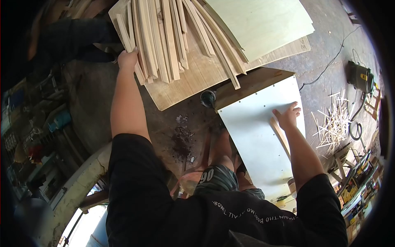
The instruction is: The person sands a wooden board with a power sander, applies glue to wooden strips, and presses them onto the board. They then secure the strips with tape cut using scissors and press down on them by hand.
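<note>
My left hand (128,59) reaches to the near left edge of a pile of long wooden strips (168,41), its fingers closed on a wooden strip (139,70) at the side. The pile lies on a plywood sheet (173,92). My right hand (287,115) rests with fingers spread on a white board top (251,123) dotted with small dark fastener heads. Beside its palm, a single wooden strip (280,135) lies on the white top, partly hidden by the forearm.
A pale green sheet (263,24) lies right of the pile. Thin sticks (335,119) are scattered on the floor at right, near a dark machine (360,77) with a cable. A dark round object (208,99) stands by the white top's corner. Another person's dark clothing (78,39) shows at upper left.
</note>
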Motion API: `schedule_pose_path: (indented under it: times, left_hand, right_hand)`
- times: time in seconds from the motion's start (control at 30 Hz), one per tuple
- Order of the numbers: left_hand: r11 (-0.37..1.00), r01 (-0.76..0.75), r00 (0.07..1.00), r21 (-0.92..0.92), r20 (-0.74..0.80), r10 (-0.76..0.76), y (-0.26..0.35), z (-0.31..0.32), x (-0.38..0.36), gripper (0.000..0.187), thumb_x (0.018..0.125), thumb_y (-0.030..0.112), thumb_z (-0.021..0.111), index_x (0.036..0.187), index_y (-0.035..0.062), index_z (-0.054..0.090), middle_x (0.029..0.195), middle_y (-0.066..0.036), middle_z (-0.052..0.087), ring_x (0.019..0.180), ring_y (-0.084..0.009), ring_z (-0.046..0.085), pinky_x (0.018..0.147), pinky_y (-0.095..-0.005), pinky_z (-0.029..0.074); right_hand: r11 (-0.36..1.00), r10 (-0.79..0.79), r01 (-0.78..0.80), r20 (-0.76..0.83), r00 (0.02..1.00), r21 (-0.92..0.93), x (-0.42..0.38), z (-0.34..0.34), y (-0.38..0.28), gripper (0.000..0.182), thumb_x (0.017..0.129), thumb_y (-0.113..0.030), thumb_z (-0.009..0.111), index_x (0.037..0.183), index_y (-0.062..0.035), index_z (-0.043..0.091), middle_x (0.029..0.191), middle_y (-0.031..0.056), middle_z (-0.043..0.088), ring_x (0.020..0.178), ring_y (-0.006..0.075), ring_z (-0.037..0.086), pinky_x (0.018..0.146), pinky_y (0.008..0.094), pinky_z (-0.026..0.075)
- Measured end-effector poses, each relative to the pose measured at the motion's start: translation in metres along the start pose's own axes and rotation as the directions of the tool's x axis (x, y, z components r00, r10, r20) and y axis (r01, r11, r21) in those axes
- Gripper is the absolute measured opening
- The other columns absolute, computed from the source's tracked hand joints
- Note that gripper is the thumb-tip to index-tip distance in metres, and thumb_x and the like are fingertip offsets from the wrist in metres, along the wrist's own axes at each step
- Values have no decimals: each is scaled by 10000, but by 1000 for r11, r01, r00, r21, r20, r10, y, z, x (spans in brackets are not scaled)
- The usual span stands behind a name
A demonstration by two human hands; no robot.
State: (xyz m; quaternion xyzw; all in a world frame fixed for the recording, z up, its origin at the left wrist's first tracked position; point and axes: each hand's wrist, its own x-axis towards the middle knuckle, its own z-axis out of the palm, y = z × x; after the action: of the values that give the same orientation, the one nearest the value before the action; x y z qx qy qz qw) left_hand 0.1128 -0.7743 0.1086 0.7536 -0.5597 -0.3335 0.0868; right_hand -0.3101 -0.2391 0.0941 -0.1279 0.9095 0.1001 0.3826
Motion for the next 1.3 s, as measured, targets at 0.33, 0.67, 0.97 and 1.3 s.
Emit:
schedule_pose_path:
  times: [0.33, 0.67, 0.97, 1.3]
  left_hand:
    - [909, -317, 928, -269, -287, 239, 7, 29, -48, 471, 1043, 280, 662, 1366, -51, 574, 1278, -200, 693, 1145, -275, 684, 993, -374, 515]
    - [854, -383, 916, -353, -265, 301, 8, 25, -57, 710, 942, 399, 791, 1437, -42, 537, 1336, -207, 666, 1227, -288, 650, 1060, -395, 502]
    - [947, 93, 962, -306, 272, -6, 25, 8, -44, 991, 784, 580, 880, 1502, -8, 535, 1504, -212, 567, 1446, -332, 489, 1175, -535, 368]
    - [832, 200, 890, -518, 451, 67, 8, 26, -17, 627, 894, 319, 850, 1362, -15, 600, 1244, -186, 693, 1132, -306, 684, 936, -493, 558]
  right_hand:
    - [1000, -2, 2, 1, 1000, 1, 1, 0, 0, 1310, 866, -517, 834, 1649, 23, -67, 1680, 401, 4, 1581, 547, 47, 1282, 565, 224]
    - [1000, -14, 14, -15, 1000, 12, 3, 2, 3, 1331, 850, -515, 850, 1644, 34, -67, 1668, 422, 8, 1571, 567, 61, 1282, 553, 234]
    - [999, -36, 36, -33, 999, -3, 1, 2, 3, 1319, 855, -516, 844, 1643, 36, -59, 1665, 426, 15, 1569, 570, 66, 1278, 561, 239]
    - [1000, -15, 15, -18, 1000, -2, 2, 2, 5, 1335, 847, -520, 850, 1649, 14, -75, 1673, 413, -1, 1572, 565, 58, 1277, 562, 244]
